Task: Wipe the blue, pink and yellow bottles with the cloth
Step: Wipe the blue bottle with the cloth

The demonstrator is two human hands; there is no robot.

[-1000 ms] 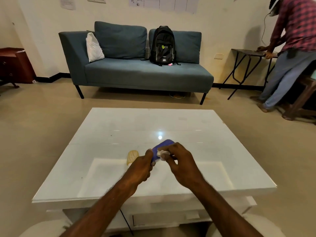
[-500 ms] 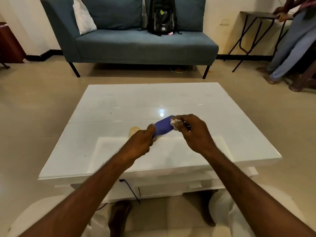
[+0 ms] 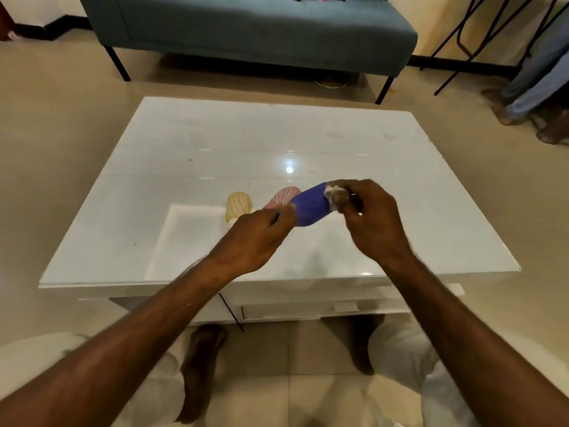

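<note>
Arms: both are showing bare from the wrists up, no sleeves in view.
Hands: left hand and right hand are wearing no gloves.
Legs: wearing white trousers.
Feet: showing bare.

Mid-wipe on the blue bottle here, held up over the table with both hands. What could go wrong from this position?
1. The left hand pinches only one end of the blue bottle; pressure from the cloth in the right hand could twist it loose onto the glossy table.
2. The pink bottle and yellow bottle lie just behind; a dropped bottle or sweeping hand could knock them rolling.
</note>
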